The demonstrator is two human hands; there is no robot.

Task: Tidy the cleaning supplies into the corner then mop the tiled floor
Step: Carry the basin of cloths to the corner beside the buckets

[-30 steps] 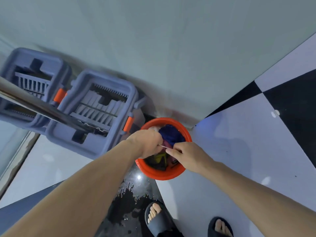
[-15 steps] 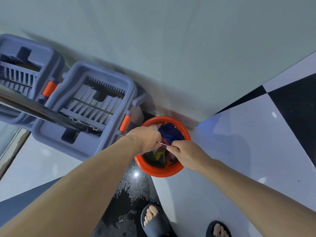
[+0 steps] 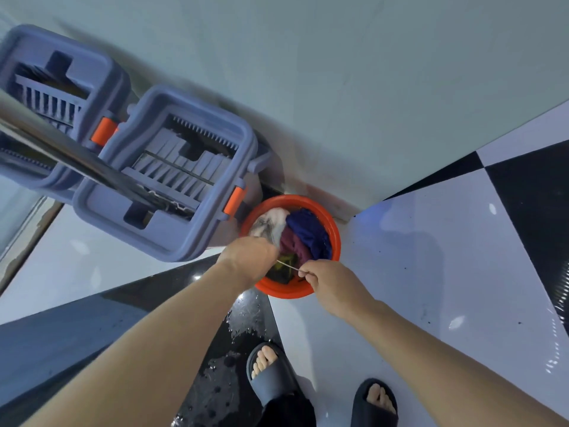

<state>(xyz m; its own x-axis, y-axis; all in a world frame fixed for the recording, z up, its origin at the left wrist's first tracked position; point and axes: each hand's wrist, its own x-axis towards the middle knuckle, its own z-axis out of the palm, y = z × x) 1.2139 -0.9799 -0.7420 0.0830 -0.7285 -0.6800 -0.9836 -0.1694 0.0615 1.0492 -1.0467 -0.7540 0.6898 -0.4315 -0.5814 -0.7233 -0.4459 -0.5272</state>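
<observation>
An orange bucket (image 3: pixel 334 241) full of cloths, white, maroon and dark blue (image 3: pixel 308 231), stands on the floor against the wall. A thin wire handle (image 3: pixel 288 264) runs across its near side. My left hand (image 3: pixel 251 257) grips one end of that wire over the bucket's left rim. My right hand (image 3: pixel 329 280) pinches the other end above the near rim. A grey-blue mop bucket (image 3: pixel 166 241) with orange clips stands just left of the orange bucket. A metal mop pole (image 3: pixel 70 158) slants across it.
A mirror wall on the left repeats the mop bucket (image 3: pixel 58 72). A pale wall runs behind both buckets. The floor has black and white tiles (image 3: pixel 446 257), with a wet patch (image 3: pixel 228 380) by my slippered feet (image 3: pixel 274 374).
Both hands have stayed on the wire handle and drawn slightly toward me, uncovering more of the cloths. The view has shifted a little; the bucket sits in the same place by the wall.
</observation>
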